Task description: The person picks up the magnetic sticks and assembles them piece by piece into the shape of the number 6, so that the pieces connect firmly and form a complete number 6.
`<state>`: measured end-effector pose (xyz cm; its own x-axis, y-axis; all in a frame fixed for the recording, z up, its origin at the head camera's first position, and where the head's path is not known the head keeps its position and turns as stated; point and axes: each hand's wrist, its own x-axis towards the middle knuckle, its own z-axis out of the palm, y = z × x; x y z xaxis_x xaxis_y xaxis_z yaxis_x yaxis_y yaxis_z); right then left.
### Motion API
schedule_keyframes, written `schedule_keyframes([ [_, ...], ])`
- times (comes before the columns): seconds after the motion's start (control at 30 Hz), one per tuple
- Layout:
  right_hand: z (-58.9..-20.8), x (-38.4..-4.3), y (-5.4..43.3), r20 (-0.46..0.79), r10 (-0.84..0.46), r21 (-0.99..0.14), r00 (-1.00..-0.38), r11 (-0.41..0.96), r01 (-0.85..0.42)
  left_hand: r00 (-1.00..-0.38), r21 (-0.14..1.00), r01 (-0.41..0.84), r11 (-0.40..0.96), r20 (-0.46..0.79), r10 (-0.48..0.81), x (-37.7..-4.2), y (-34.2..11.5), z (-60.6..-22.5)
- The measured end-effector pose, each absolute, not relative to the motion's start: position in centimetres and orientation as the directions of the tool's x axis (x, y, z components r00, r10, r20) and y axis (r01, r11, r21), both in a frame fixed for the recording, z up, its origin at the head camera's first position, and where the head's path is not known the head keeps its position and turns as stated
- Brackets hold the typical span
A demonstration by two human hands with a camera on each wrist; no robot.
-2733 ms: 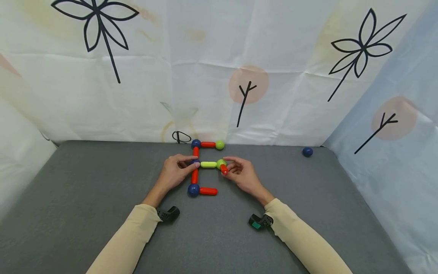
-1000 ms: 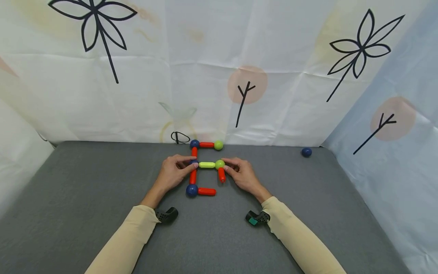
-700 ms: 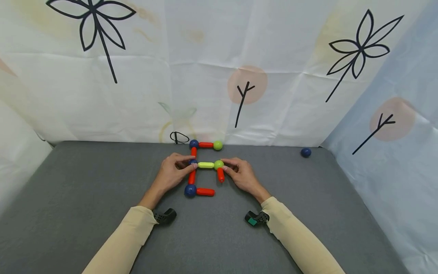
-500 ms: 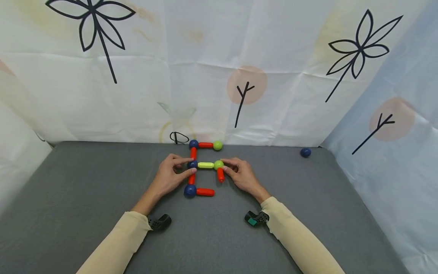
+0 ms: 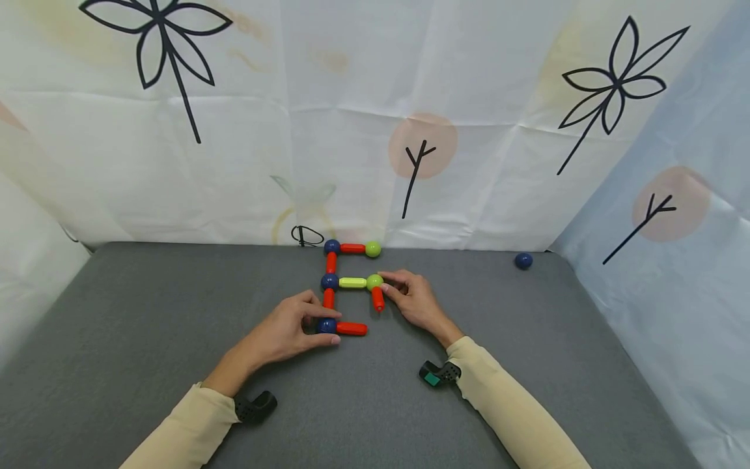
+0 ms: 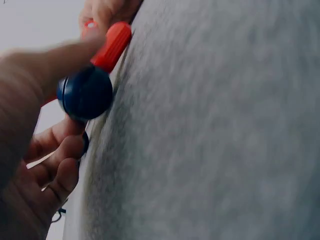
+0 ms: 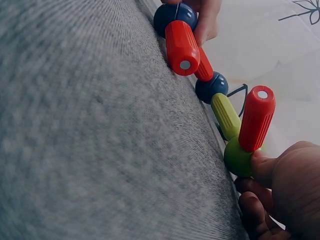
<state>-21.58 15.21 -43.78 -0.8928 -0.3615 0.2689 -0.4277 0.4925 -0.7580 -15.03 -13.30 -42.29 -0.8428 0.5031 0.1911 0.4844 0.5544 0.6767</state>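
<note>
A magnetic ball-and-rod figure lies on the grey table. My left hand (image 5: 287, 329) has its thumb and index finger either side of the nearest blue ball (image 5: 326, 326), also seen as a blue ball (image 6: 86, 93) in the left wrist view. From that ball a red rod (image 5: 352, 329) points right. My right hand (image 5: 413, 299) pinches the green ball (image 5: 375, 282) at the end of the yellow-green rod (image 5: 353, 283). Another red rod (image 7: 257, 117) sticks out of this green ball, raised at an angle. The middle blue ball (image 5: 330, 281) joins the yellow-green rod to the red spine.
At the back of the figure, a blue ball (image 5: 332, 247), a red rod (image 5: 353, 248) and a green ball (image 5: 372, 249) form its far arm. One loose blue ball (image 5: 523, 260) sits at the table's back right. A printed cloth (image 5: 498, 163) hangs behind the table.
My left hand has left the middle blue ball and come nearer to the front blue ball. The right hand stays on its green ball, whose red rod has swung from its earlier angle.
</note>
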Motion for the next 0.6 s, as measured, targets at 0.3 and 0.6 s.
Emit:
schedule_keyframes([
  [0.3, -43.90, -21.64, 15.37, 0.279, -0.365, -0.758, -0.888, 0.484, -0.437, -0.860, 0.662, 0.483, 0.573, 0.236, 0.453, -14.78, -12.92, -42.32],
  [0.6, -43.84, -21.58, 15.33, 0.282, -0.364, -0.750, -0.888, 0.493, -0.441, -0.855, 0.724, 0.490, 0.486, 0.290, 0.429, -14.95, -12.89, -43.16],
])
